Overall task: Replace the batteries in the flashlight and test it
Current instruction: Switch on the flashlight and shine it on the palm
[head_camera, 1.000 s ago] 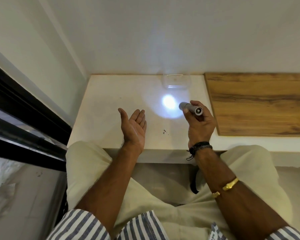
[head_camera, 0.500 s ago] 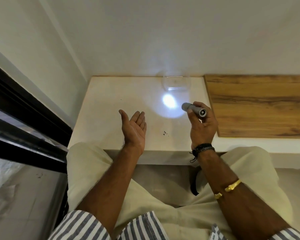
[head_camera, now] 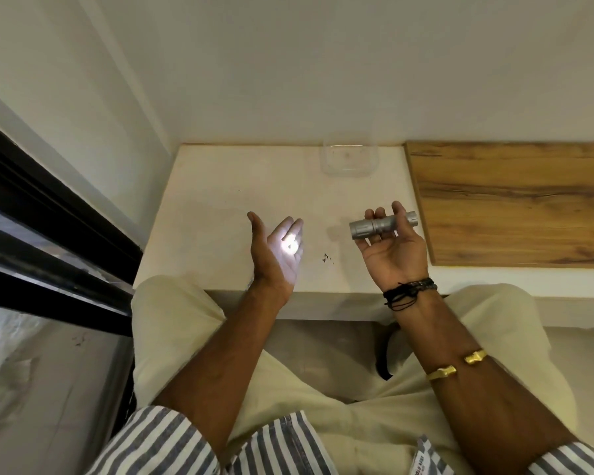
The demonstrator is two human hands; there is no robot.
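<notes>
A small silver flashlight (head_camera: 381,226) lies sideways across the fingers of my right hand (head_camera: 390,246), palm up, lens end pointing left. It is lit: a bright spot of light falls on the palm of my left hand (head_camera: 277,250). My left hand is held open, edge down, fingers together, palm facing right toward the lens, a short gap from it. Both hands hover over the white tabletop (head_camera: 220,214). No loose batteries are in view.
A clear plastic container (head_camera: 349,158) stands at the back of the tabletop by the wall. A wooden board (head_camera: 515,200) covers the right side. A dark window frame (head_camera: 48,214) runs along the left. My knees press against the table's front edge.
My right hand has turned palm up and swung the flashlight to point left. The light spot has moved from the tabletop onto my left palm.
</notes>
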